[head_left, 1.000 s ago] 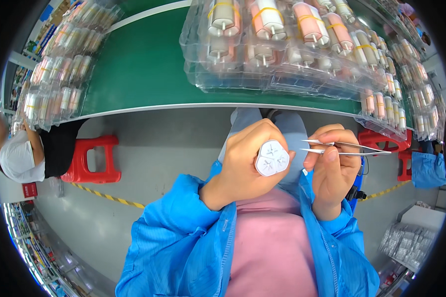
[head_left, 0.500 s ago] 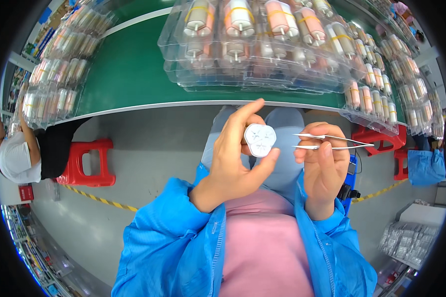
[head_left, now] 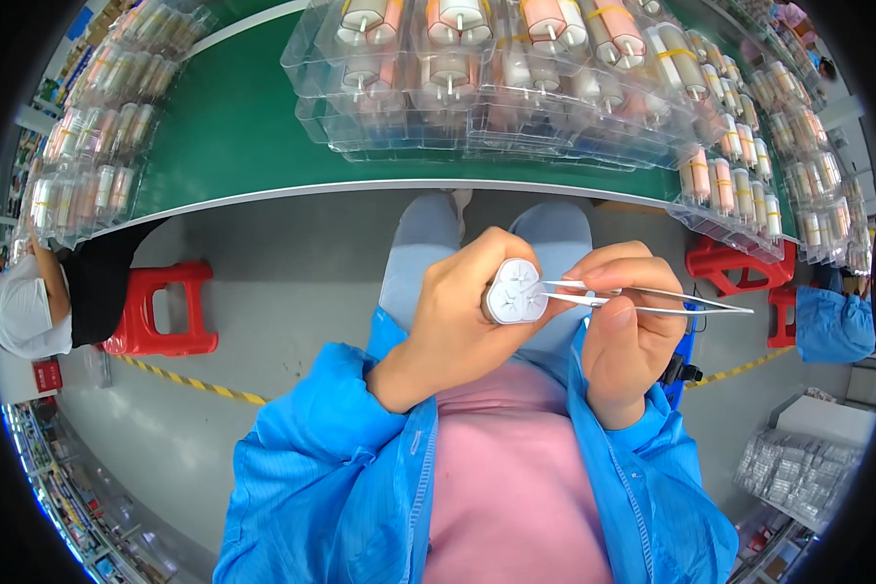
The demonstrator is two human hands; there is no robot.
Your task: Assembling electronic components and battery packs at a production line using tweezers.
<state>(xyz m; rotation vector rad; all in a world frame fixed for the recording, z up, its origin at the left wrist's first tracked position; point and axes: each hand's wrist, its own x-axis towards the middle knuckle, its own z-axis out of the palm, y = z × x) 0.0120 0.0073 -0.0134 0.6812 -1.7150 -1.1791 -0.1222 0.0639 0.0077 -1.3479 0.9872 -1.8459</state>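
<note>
A white part with a three-lobed end (head_left: 516, 292) is held in my left hand (head_left: 448, 311), the fingers wrapped round its side and the lobed face turned up. Small star-like marks show in the lobes; the rest of the part is hidden by the hand. My right hand (head_left: 625, 341) pinches a pair of metal tweezers (head_left: 725, 311), its bent end pointing right. The slightly parted tips reach the right edge of the lobed face; whether they touch it or grip anything, I cannot tell. Both hands are above my lap, in front of the table edge.
Stacked clear plastic trays (head_left: 574, 131) hold pink, white and grey cylinders with yellow bands on the green table (head_left: 224, 117). More trays (head_left: 83, 195) stand at the left and right. Red stools (head_left: 170, 310) are on both sides. A person in white (head_left: 29, 307) is at far left.
The tweezers have moved left to the lobed face, their tips closer together. My left hand has closed further round the part and tilted it. The view has shifted slightly.
</note>
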